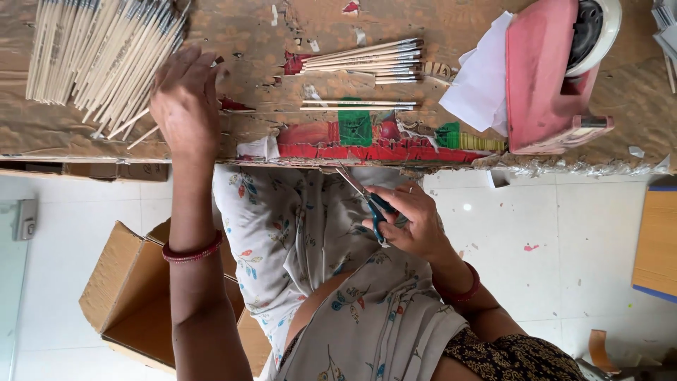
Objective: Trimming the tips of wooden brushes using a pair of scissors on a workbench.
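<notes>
My left hand (185, 99) reaches onto the cardboard-covered table (247, 134), fingers spread, fingertips touching the edge of a big pile of pale thin sticks (106, 53). No stick is clearly gripped. My right hand (416, 220) is below the table's front edge, over my lap. It holds teal-handled scissors (368, 201) whose blades point up toward the table edge. A small bundle of the same sticks (374, 62) lies at the table's middle, with two single sticks (360, 106) just in front of it.
A red tape dispenser (546, 77) with a tape roll (596, 32) stands at the right, a white paper sheet (483, 77) beside it. An open cardboard box (134, 296) sits on the white tiled floor at the left. A wooden board (656, 240) is at the right.
</notes>
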